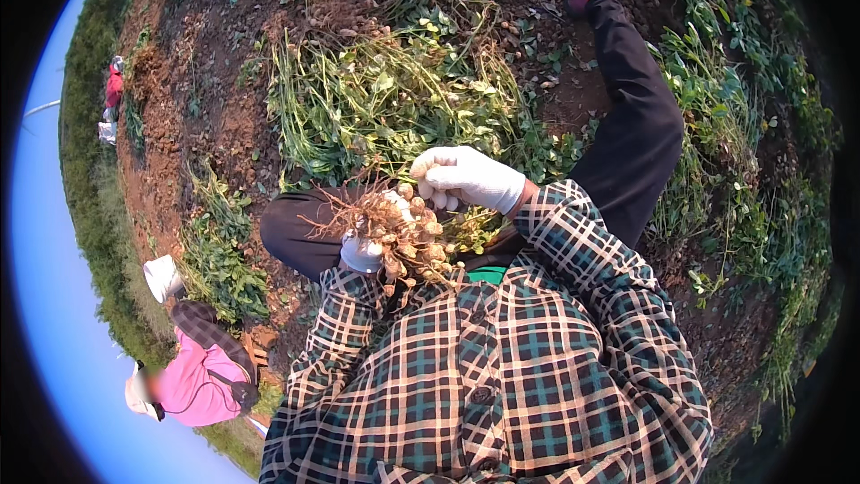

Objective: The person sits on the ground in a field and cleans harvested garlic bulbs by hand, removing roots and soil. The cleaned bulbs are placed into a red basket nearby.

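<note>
My left hand (363, 252), in a white knit glove, grips a bunch of peanut plants by the roots, and the pods and roots hide most of it. The peanut pods (410, 228) hang in a thick cluster with thin brown roots (329, 212) spreading to the left, above my bent leg. Just up and right of the cluster is my right hand (467, 178), also white-gloved, its fingers curled with the fingertips close together near the nearest pods. Whether a pod lies between those fingers cannot be told. Beyond both hands lies a heap of pulled peanut plants (396, 94).
More green plants (712, 107) lie in a row at the right, past my outstretched leg (631, 128). At the lower left, a person in pink (205, 380) sits near a white bucket (162, 278). Loose pods dot the brown soil (564, 101). Another person (113, 91) is far off.
</note>
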`<state>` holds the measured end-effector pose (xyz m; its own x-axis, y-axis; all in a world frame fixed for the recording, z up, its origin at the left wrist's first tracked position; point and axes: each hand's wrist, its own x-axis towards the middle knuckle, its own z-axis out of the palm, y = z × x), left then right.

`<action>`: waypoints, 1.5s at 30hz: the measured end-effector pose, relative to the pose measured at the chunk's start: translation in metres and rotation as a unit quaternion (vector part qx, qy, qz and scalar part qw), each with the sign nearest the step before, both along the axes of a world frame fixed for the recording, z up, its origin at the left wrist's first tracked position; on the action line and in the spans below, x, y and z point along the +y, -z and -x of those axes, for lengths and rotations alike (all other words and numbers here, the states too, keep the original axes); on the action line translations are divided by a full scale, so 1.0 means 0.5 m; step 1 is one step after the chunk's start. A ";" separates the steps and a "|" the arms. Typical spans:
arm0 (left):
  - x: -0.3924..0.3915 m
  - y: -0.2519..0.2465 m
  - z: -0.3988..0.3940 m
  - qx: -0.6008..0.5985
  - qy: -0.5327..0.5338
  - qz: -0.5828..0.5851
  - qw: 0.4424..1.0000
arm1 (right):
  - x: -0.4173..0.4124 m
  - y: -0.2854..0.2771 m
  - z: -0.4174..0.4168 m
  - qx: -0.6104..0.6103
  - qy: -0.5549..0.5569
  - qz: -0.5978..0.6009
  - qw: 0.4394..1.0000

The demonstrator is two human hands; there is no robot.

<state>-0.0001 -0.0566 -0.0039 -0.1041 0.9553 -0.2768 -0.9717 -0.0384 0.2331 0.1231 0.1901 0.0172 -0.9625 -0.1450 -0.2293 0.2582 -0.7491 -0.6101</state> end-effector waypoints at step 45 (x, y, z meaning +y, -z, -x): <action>0.052 0.035 0.007 0.064 -0.109 0.033 0.991 | 0.230 0.037 0.043 -0.239 0.269 -0.053 0.932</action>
